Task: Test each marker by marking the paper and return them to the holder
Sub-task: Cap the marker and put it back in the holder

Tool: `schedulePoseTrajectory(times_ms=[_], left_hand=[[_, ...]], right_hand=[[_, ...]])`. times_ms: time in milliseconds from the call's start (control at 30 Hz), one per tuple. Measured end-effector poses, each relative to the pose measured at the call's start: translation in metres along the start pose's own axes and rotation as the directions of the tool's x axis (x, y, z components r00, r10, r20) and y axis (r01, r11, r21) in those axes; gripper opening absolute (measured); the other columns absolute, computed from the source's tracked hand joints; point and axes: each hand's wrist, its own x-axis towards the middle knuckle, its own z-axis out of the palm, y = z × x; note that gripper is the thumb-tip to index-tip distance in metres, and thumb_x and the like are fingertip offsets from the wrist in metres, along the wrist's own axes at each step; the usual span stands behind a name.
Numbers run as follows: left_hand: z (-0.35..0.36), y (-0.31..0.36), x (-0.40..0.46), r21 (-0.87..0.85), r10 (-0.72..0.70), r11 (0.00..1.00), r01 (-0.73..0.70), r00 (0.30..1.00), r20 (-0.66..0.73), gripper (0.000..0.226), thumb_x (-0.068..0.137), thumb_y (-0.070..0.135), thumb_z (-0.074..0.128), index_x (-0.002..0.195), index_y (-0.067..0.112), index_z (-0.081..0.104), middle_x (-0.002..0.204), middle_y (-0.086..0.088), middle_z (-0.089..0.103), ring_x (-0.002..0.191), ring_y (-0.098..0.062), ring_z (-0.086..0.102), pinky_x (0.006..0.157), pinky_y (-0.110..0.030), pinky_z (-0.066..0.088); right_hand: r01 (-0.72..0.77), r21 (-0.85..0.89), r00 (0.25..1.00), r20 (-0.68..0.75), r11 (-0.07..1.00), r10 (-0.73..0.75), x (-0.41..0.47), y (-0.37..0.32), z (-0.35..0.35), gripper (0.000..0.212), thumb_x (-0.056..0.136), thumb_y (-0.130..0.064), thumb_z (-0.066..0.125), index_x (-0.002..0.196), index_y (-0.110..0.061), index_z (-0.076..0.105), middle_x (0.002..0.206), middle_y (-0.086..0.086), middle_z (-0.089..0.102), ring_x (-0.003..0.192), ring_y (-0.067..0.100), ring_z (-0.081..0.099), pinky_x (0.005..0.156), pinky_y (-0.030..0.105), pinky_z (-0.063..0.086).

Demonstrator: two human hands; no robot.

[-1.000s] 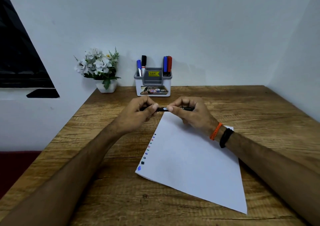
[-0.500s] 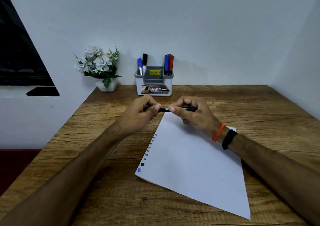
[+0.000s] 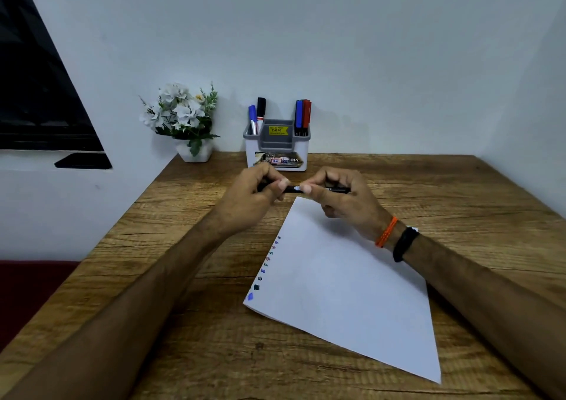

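A black marker (image 3: 338,189) lies level between my two hands, just above the far corner of the white paper (image 3: 343,289). My left hand (image 3: 255,196) pinches its cap end and my right hand (image 3: 343,199) grips the barrel; a short white band shows between the thumbs. Small coloured test marks (image 3: 263,271) run along the paper's left edge. The grey and white holder (image 3: 277,148) stands at the back against the wall, with a blue marker (image 3: 252,118) and a black marker (image 3: 261,110) on its left side and blue and red markers (image 3: 303,116) on its right.
A white pot of artificial flowers (image 3: 183,124) sits at the table's back left corner. The wooden table (image 3: 459,203) ends at a wall behind and to the right, and its left edge drops to a dark red floor.
Both hands stay on the black marker in nearly the same place; the thumbs have closed slightly toward each other. The view has shifted a little.
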Motion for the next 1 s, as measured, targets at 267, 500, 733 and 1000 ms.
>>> schedulePoseTrajectory(times_ms=[267,500,733,1000], left_hand=[[-0.013,0.010,0.001,-0.289,-0.103,0.955,0.059,0.985,-0.138,0.029,0.084,-0.002,0.064,0.110,0.000,0.050,0.084,-0.008,0.066,0.064,-0.011,0.068,0.064,-0.026,0.060],[-0.001,0.018,-0.001,-0.451,-0.161,0.892,0.035,0.956,-0.244,0.045,0.072,-0.007,0.074,0.108,0.010,0.052,0.085,-0.006,0.072,0.074,-0.013,0.072,0.066,-0.026,0.058],[0.008,0.021,-0.001,-0.346,-0.089,0.938,-0.022,0.949,-0.302,0.048,0.073,0.002,0.078,0.112,0.010,0.053,0.083,-0.003,0.073,0.079,-0.015,0.072,0.072,-0.033,0.059],[0.009,0.014,0.003,-0.288,-0.076,0.958,0.002,0.967,-0.243,0.045,0.072,0.012,0.080,0.109,0.015,0.054,0.088,-0.004,0.073,0.081,-0.015,0.072,0.069,-0.026,0.057]], right_hand=[[0.019,-0.083,0.999,-0.033,0.996,-0.021,0.004,-0.006,0.002,0.008,0.092,-0.008,0.065,0.095,-0.011,0.072,0.074,-0.005,0.067,0.064,0.009,0.058,0.050,0.023,0.045],[0.090,-0.316,0.994,-0.038,0.945,-0.107,0.005,-0.014,0.005,0.047,0.080,-0.010,0.079,0.122,-0.023,0.061,0.081,-0.004,0.076,0.075,0.011,0.071,0.072,0.025,0.054],[0.288,-0.511,0.956,0.108,0.810,-0.272,0.009,-0.034,0.010,0.094,0.081,-0.009,0.076,0.154,-0.032,0.021,0.072,-0.009,0.068,0.068,0.008,0.068,0.068,0.023,0.059],[0.294,-0.537,0.954,0.112,0.791,-0.278,0.010,-0.029,0.006,0.094,0.078,-0.009,0.079,0.151,-0.035,0.025,0.072,-0.002,0.071,0.064,0.010,0.068,0.065,0.029,0.060]])
